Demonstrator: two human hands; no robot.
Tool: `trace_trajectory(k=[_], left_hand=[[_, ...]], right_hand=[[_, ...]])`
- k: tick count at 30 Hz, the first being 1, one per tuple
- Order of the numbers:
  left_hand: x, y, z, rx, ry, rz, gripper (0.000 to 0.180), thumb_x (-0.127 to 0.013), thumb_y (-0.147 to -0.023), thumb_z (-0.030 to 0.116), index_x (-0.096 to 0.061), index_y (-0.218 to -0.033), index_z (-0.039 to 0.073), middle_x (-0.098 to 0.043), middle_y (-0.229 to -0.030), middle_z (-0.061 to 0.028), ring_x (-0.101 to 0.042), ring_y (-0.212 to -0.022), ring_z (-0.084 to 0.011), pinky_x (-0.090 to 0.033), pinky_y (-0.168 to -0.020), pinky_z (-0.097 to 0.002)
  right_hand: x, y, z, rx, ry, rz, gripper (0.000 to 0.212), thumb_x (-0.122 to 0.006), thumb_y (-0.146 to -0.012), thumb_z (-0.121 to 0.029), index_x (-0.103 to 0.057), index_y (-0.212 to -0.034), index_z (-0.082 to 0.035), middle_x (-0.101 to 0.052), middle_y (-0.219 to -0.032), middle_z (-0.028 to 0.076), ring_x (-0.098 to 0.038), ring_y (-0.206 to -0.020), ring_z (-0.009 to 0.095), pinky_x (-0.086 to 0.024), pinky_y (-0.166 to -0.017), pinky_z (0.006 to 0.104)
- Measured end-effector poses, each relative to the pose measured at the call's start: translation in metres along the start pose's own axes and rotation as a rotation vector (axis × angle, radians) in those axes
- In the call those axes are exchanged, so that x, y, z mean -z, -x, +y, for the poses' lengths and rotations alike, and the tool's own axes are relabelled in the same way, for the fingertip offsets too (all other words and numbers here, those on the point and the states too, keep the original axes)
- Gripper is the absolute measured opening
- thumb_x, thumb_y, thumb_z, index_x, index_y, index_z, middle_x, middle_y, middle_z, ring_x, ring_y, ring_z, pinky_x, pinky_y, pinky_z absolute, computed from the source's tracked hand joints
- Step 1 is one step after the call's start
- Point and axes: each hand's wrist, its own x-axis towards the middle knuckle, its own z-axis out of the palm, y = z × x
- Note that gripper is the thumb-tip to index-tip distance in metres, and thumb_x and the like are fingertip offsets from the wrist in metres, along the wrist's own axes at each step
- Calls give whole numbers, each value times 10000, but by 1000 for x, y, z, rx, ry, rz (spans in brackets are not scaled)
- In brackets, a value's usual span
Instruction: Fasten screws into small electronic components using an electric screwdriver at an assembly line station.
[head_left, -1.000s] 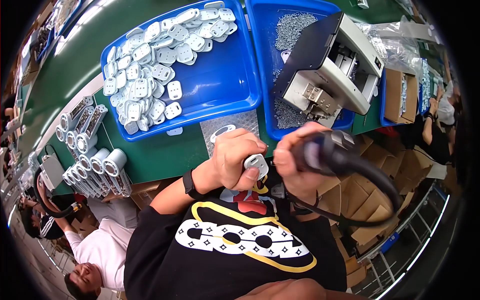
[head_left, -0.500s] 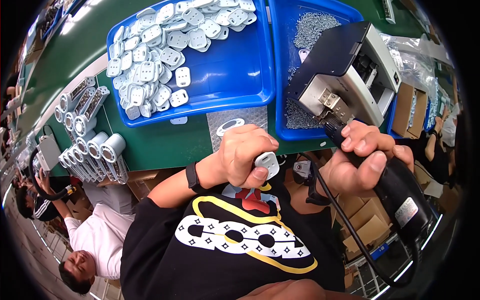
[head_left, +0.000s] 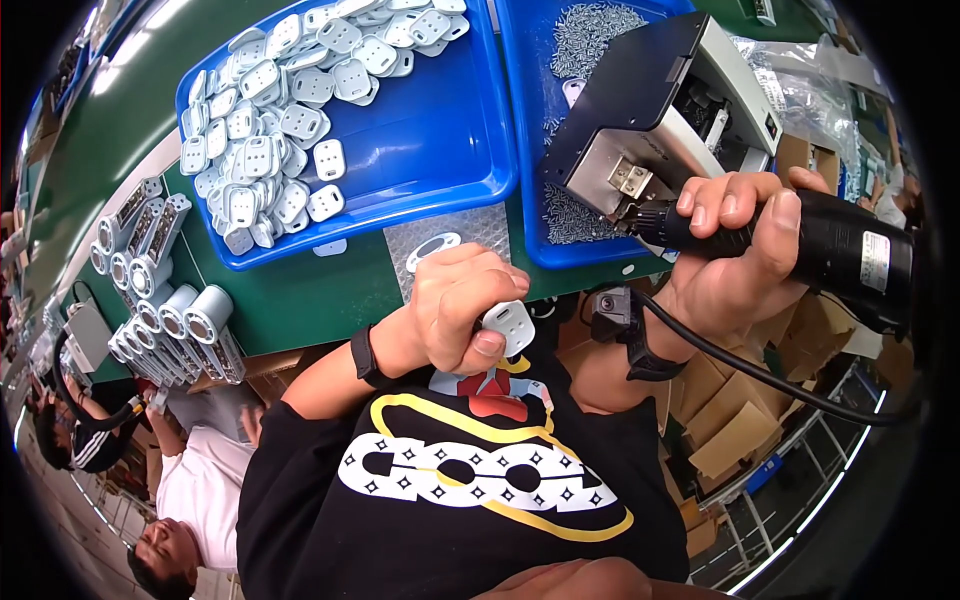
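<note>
My left hand [head_left: 462, 308] is closed around a small light-grey plastic plate [head_left: 512, 328] with rounded corners and several holes; part of the plate is covered by my fingers. In my right hand [head_left: 748, 232] is a black electric screwdriver [head_left: 835, 238], lying almost level with its cable trailing below. Its tip is at the metal outlet of a box-shaped screw feeder [head_left: 630, 178]; whether a screw sits on the tip is too small to tell.
A blue tray [head_left: 420, 150] holds a heap of similar plates. Another blue tray [head_left: 540, 245] contains loose screws and the feeder. Grey cylindrical-ended parts [head_left: 180, 305] stand at the left. A ring-shaped piece [head_left: 432, 250] lies on bubble wrap [head_left: 470, 226]. Another person [head_left: 205, 490] is at lower left.
My right hand has turned the screwdriver from a downward slant to nearly level, its tip still by the feeder outlet. My left hand keeps the plate. The whole view has shifted slightly.
</note>
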Motion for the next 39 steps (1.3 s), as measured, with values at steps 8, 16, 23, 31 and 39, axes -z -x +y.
trace_trajectory(k=[8, 16, 23, 31, 39], left_hand=[[-4, -1, 5, 33, 25, 29, 310, -472, -1013, 263, -508, -1101, -32, -662, -832, -146, -648, -616, -270, -510, -542, -372], [-4, 3, 4, 62, 13, 43, 341, -468, -1019, 299, -516, -1103, -29, -657, -815, -136, -645, -613, -266, -504, -541, -368], [-2, 3, 3, 52, 10, 34, 360, -462, -1024, 315, -521, -1096, -32, -659, -820, -138, -638, -605, -262, -496, -533, -369], [-5, 5, 2, 37, -3, 33, 345, -459, -1027, 288, -510, -1125, -40, -671, -852, -154, -649, -617, -267, -495, -531, -368], [-2, 2, 0, -2, -38, 19, 324, -485, -1009, 241, -499, -1169, -40, -683, -903, -167, -657, -636, -271, -502, -542, -369]], right_hand=[[1, -5, -4, 27, -4, 73, 365, -644, -917, -191, -483, -1186, -5, -528, -683, 74, -493, -502, 171, -466, -533, 370], [5, 23, 2, -33, 56, 15, 342, -630, -920, -165, -489, -1186, -4, -534, -683, 78, -513, -510, 170, -481, -535, 362], [2, 34, -12, 350, -235, 28, 407, -661, -905, -173, -443, -1198, 7, -562, -685, 84, -523, -513, 159, -505, -514, 345], [8, 18, -3, 77, -23, 52, 308, -616, -959, -277, -511, -1193, -106, -548, -746, 33, -516, -548, 163, -457, -566, 358], [20, 53, -82, 7, -379, -468, 429, -689, -934, -328, -468, -1243, -127, -559, -767, 8, -546, -594, 141, -491, -568, 300]])
